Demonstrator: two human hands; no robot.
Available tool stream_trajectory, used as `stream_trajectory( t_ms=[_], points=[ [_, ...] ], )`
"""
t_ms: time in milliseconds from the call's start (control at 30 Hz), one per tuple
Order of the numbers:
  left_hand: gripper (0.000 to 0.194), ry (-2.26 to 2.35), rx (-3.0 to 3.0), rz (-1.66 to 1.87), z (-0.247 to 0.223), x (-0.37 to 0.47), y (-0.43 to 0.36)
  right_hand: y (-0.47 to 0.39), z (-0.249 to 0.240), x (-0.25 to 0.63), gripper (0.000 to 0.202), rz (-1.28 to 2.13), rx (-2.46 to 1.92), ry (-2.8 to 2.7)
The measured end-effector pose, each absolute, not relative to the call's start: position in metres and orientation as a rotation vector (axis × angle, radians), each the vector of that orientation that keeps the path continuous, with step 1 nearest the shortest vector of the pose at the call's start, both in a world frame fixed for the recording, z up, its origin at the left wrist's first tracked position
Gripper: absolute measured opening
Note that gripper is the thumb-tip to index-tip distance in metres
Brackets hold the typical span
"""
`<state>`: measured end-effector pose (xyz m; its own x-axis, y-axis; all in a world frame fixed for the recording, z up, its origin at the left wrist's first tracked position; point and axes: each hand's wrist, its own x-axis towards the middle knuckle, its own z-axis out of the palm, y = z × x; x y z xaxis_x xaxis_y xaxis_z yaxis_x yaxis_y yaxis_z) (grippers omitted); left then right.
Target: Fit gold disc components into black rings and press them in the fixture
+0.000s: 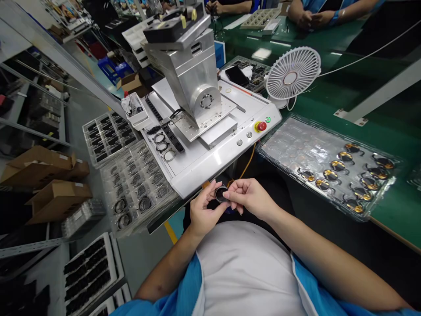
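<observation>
Close to my body, just in front of the white machine, a small round dark disc with a metallic rim (221,194) is held between both hands. My left hand (204,211) grips its edge between thumb and fingers. The fingertips of my right hand (247,197) are pinched at the disc's right side, and they hide part of it. Whether a smaller piece is between those fingertips, I cannot tell. Three metal rings (170,155) lie on the left of the machine bed (200,171).
A metal fixture (189,66) rises from the machine, with a red button (262,126) at its front right. Clear trays (289,140) of round parts flank it, the left one (133,175) holding rings. A white fan (292,77) stands behind. Co-workers' hands (312,19) show across the bench.
</observation>
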<state>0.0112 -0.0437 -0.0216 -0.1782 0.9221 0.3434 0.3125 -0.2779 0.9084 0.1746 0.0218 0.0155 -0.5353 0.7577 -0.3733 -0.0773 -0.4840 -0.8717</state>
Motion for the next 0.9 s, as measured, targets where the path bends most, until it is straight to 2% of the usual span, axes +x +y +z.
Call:
stream_trajectory(
  t_ms=[500, 667, 833, 900],
  points=[
    [0.065, 1.467, 1.618, 1.445, -0.022, 0.008, -0.043, 0.018, 0.011, 0.171, 0.038, 1.906, -1.179, -1.291],
    [0.068, 1.433, 1.614, 1.466, -0.027, 0.009, -0.044, 0.012, 0.002, 0.168, 0.031, 1.619, -1.198, -1.375],
    [0.074, 1.288, 1.678, 1.373, -0.034, 0.015, -0.043, 0.016, -0.009, 0.194, 0.045, 1.830, -1.126, -1.270],
    [0.074, 1.261, 1.718, 1.296, -0.035, 0.013, -0.040, 0.021, -0.011, 0.232, 0.048, 1.568, -1.292, -1.228]
  ],
)
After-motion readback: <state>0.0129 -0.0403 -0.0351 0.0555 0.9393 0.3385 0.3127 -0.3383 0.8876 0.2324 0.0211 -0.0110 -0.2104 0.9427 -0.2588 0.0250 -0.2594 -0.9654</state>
